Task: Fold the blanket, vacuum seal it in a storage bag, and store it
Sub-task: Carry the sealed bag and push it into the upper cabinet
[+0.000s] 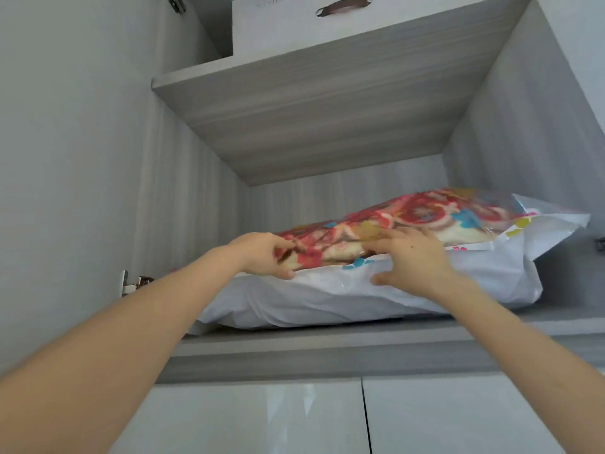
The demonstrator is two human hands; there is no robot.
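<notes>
Reaching up, the left hand [271, 257] pinches the near corner of the flat clear plastic bag [425, 214] of red flowered blanket [386, 221]. The right hand [412, 260] rests spread-fingered on its near edge. The bag lies crosswise on a soft white bundle [360, 299] on the grey wardrobe shelf [327, 352], straight ahead of both hands.

2 bare forearms [131, 326], left hand [265, 257], right hand [414, 262] with small dark spot

Grey wood-grain wardrobe shelf [327, 342], matching upper shelf board [311, 103] above it. White fabric storage box [278, 31] with brown strap handle [343, 6] sits on the upper board. Metal hinge [126, 283] on left wall. Two glossy white cabinet doors [262, 417] below, closed.
</notes>
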